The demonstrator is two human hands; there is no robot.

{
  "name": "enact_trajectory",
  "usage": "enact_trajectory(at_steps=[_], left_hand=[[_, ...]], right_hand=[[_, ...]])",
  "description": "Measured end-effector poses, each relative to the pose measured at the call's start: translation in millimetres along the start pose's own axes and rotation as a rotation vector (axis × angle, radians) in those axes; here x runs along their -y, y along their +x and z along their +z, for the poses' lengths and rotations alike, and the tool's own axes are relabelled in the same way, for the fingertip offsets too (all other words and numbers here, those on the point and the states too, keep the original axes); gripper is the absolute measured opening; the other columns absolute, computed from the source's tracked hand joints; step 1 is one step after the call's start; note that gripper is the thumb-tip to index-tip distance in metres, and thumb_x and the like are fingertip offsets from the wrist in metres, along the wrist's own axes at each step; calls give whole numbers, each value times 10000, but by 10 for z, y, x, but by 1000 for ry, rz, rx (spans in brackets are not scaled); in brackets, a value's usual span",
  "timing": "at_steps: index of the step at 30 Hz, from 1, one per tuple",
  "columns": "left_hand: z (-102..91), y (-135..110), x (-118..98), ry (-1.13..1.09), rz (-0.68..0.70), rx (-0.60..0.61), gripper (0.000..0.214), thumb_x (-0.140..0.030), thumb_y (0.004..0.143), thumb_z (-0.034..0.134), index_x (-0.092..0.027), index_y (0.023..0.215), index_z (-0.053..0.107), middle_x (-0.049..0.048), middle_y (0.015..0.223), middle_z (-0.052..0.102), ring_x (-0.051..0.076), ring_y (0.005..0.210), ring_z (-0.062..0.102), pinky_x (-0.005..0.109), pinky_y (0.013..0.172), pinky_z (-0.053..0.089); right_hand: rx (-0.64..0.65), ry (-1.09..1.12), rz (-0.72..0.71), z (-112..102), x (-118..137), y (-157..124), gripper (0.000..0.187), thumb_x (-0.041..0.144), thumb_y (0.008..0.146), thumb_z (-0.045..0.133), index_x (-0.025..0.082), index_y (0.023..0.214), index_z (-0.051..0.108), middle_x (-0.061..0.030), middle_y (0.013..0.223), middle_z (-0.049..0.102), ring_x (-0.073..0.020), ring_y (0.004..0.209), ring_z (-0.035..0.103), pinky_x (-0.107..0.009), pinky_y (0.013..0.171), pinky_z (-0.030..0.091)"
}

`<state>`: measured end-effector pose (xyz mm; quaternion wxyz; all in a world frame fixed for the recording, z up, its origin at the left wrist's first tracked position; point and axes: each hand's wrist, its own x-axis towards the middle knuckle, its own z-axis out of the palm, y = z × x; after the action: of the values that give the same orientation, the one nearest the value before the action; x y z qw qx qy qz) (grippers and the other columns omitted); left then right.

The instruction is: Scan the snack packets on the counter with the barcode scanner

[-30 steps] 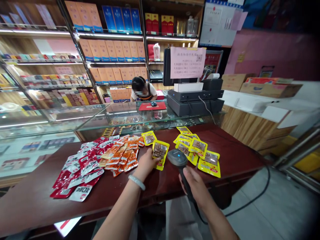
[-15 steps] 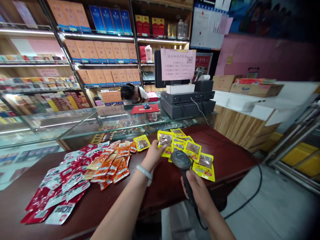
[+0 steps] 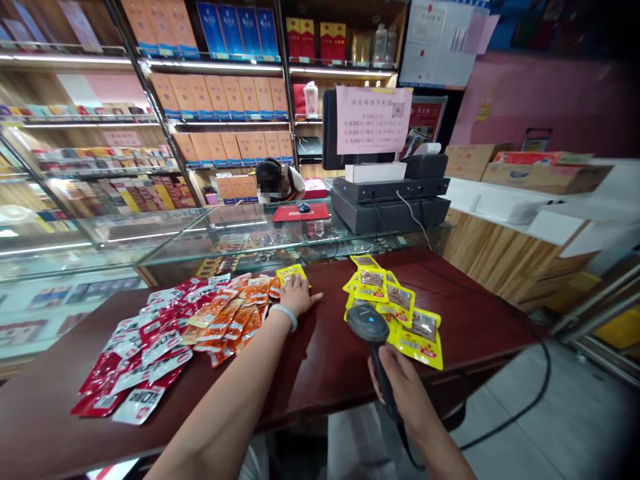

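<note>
Two hands are stretched over the table (image 3: 320,363): the fingers of the left hand (image 3: 298,299) are spread wide, the thumb held out sideways, while the handle of a black scanner (image 3: 369,325) is gripped in the fingers of the right hand (image 3: 401,381). Between the left hand and the pile of yellow packets (image 3: 399,299), a strip of dark red tabletop is left showing, widening toward the near edge, which is crossed in view by the scanner's handle. Just beyond the left fingertips, the far edge is bordered by a glass display case (image 3: 235,233); to the left, room is narrowed by orange packets (image 3: 233,320). A single yellow packet (image 3: 289,271) is partly covered by the left fingers, and whether it is being pressed cannot be told. Part of the pile is hidden by the scanner's head, and both forearms are cut off below. The single packet is placed directly under the left fingers, beside the orange ones; the pile is set just past the scanner. Farther left, red-and-white packets (image 3: 150,341) are heaped. Behind the case, a bent-over person (image 3: 270,175) is partly hidden.
</note>
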<state>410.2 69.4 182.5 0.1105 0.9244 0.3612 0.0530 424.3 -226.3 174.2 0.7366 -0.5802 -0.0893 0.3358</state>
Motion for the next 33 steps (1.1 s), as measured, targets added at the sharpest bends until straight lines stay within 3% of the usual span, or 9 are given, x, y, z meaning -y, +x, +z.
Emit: enact_trajectory(at_steps=[4,8,11,13,15,18,22,28,33], left_hand=[[-14,-162,2,-60,169,45,538,-513,842,601,-173,1259,581,176,1503,420,333,1431,296,471,1142,247],[-78,-502,-77,-182,315,137,309,-478,866,573,-211,973,687,111,1168,675,253,1135,594,339,990,417],[-151,-715,-94,-149,202,30,295,-420,834,623,-208,1035,670,105,1090,688,245,1041,628,319,922,445],[-189,-797,-88,-20,60,-132,442,-428,794,663,-156,1140,622,169,1161,650,304,1111,594,371,946,433],[-201,-834,-79,100,-53,-197,598,-489,766,674,-93,1202,568,239,1189,617,372,1144,569,435,947,426],[-165,-819,-66,113,-105,-79,628,-521,746,679,-73,1169,561,251,1127,640,392,1104,599,438,903,444],[-76,-722,-22,-31,-103,74,569,-408,698,746,-106,1139,549,206,1091,676,335,1035,655,352,826,463],[25,-673,136,-235,-89,28,314,-332,732,732,-169,938,560,114,981,704,251,915,674,296,729,465],[62,-715,55,-721,-131,24,192,-221,825,647,-181,966,523,69,962,697,173,773,669,257,619,503]], right_hand=[[17,3,-11,23,-35,-4,509,685,686,720,209,797,578,31,611,562,-88,461,476,-178,401,357],[15,-32,-9,22,-51,-25,536,713,690,694,210,848,595,33,611,560,-88,458,476,-173,393,351],[17,-33,-27,23,-30,-52,542,714,675,705,208,833,593,37,600,552,-84,450,468,-170,386,341],[22,-33,-38,27,0,-74,529,704,684,705,205,815,588,36,602,550,-80,453,466,-168,392,345],[25,-38,-41,39,39,-92,524,705,695,695,205,807,585,36,604,550,-78,451,462,-169,394,346],[39,-50,-46,72,92,-99,535,717,690,687,203,790,577,36,604,553,-76,439,456,-171,388,341],[63,-57,-46,123,112,-72,551,730,690,671,199,787,563,42,602,550,-64,419,444,-162,376,319],[109,-63,-57,110,74,-64,527,710,722,657,201,783,533,46,592,539,-65,406,430,-162,369,301],[134,-81,-38,75,59,-109,513,703,736,654,204,808,557,40,603,552,-71,426,438,-164,385,316]])
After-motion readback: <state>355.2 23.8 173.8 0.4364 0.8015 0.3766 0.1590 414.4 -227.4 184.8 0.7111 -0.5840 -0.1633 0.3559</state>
